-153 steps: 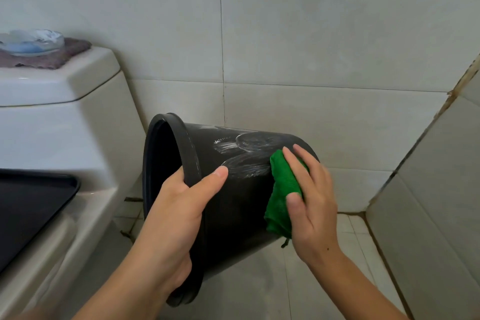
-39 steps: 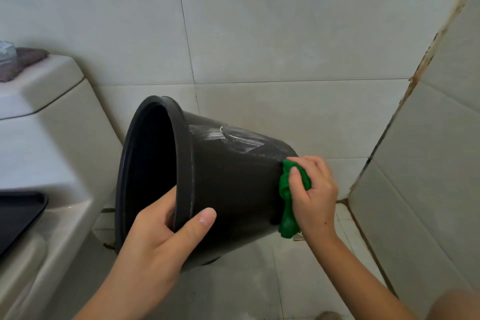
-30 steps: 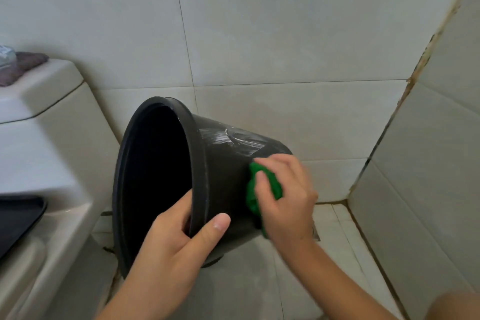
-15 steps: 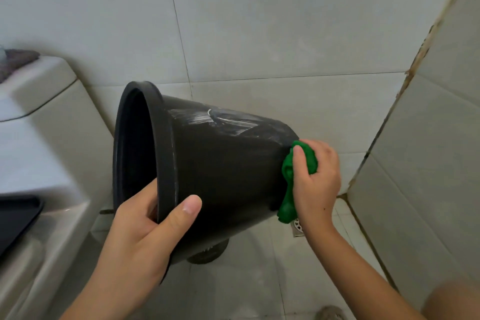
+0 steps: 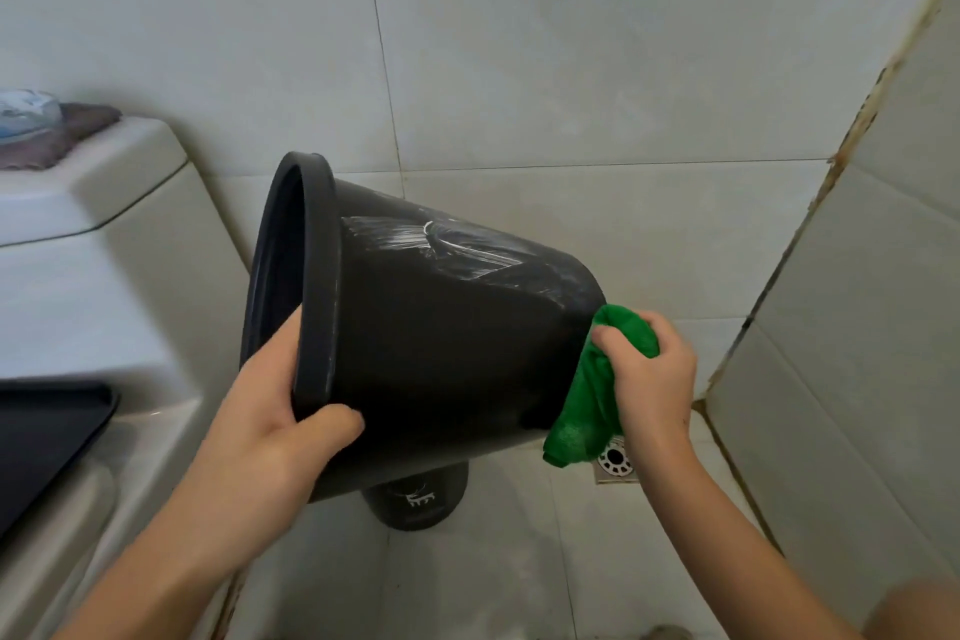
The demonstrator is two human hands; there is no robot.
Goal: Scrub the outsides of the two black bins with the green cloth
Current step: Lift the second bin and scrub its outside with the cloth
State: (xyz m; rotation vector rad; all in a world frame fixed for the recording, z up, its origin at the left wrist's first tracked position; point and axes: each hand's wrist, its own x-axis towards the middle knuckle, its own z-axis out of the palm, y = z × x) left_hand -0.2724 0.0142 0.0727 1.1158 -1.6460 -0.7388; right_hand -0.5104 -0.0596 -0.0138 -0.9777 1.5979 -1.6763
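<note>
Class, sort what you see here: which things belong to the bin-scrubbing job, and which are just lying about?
Part of the job:
- held black bin, gripped at its rim by the left hand
- green cloth, bunched in the right hand at the bin's base
- second black bin, on the floor beneath

Just lying about:
- toilet tank
- floor drain
- black tray

Our left hand [image 5: 270, 411] curls over the rim of the black bin [image 5: 447, 338], thumb outside, fingers inside. Our right hand [image 5: 649, 379] bunches the green cloth [image 5: 587, 411] in a fist against the bin's base, forearm reaching up from lower right.
</note>
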